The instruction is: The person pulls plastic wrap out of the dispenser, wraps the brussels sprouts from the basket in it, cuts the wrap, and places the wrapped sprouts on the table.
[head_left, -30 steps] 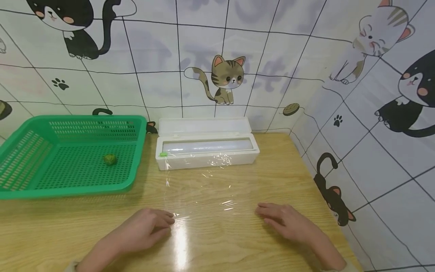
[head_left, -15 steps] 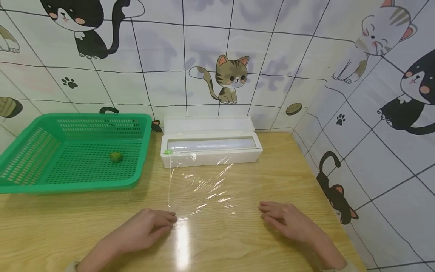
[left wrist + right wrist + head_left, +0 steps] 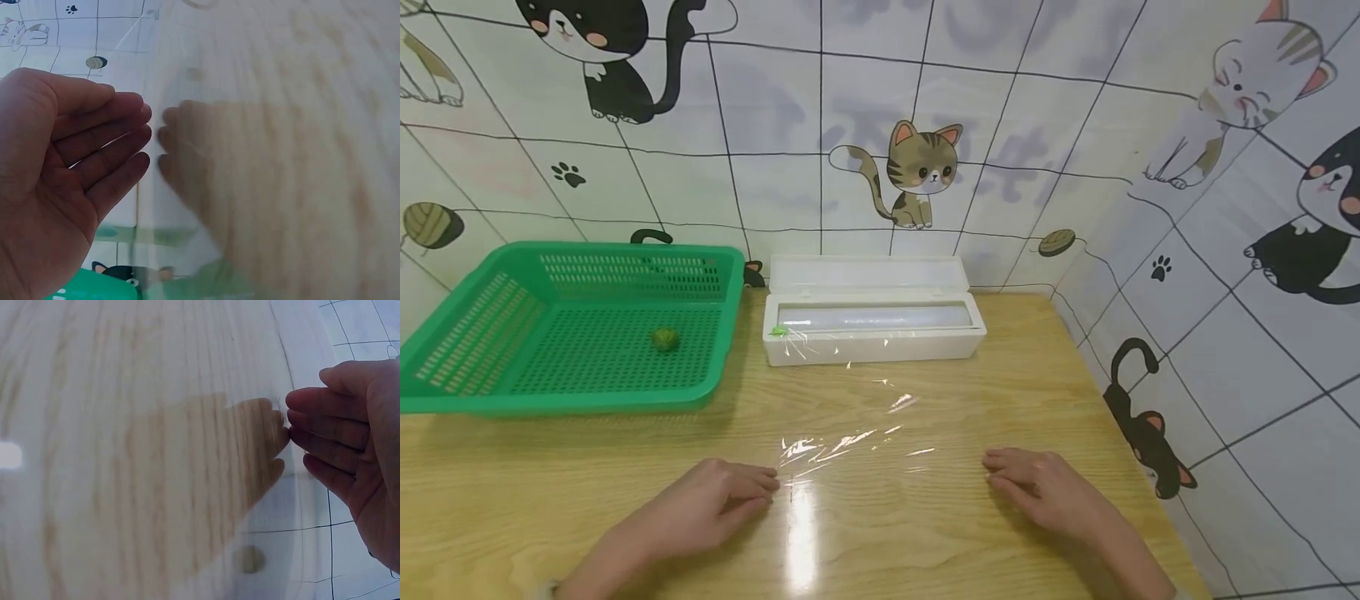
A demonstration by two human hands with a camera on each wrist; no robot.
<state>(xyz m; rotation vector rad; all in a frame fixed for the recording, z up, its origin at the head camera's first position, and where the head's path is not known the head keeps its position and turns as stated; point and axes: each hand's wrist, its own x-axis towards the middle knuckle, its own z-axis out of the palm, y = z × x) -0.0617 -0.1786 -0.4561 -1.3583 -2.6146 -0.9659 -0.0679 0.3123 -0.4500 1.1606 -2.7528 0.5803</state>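
A clear sheet of plastic wrap (image 3: pixel 857 433) lies over the table in front of a white wrap dispenser box (image 3: pixel 872 347), which stands with its lid raised and the roll (image 3: pixel 874 317) showing inside. The sheet runs from the box's front down to between the two hands, with shiny creases near the left one. My left hand (image 3: pixel 707 508) has its fingertips at the sheet's near left corner, fingers loosely extended and thumb apart from them. Across from it, my right hand (image 3: pixel 1048 492) rests its fingertips close to the tabletop on the right. In both wrist views the palms hold nothing.
At the left stands a green plastic basket (image 3: pixel 568 401) with one small round green item (image 3: pixel 665 339) inside. A green slider (image 3: pixel 778 332) sits at the box's left end. The wooden table (image 3: pixel 925 542) meets cat-patterned walls (image 3: pixel 1007 125) behind and at the right.
Creases along the middle of the wrap have smoothed, and glints now gather near my left fingertips. The left hand has shifted slightly left, and the head view has turned slightly left.
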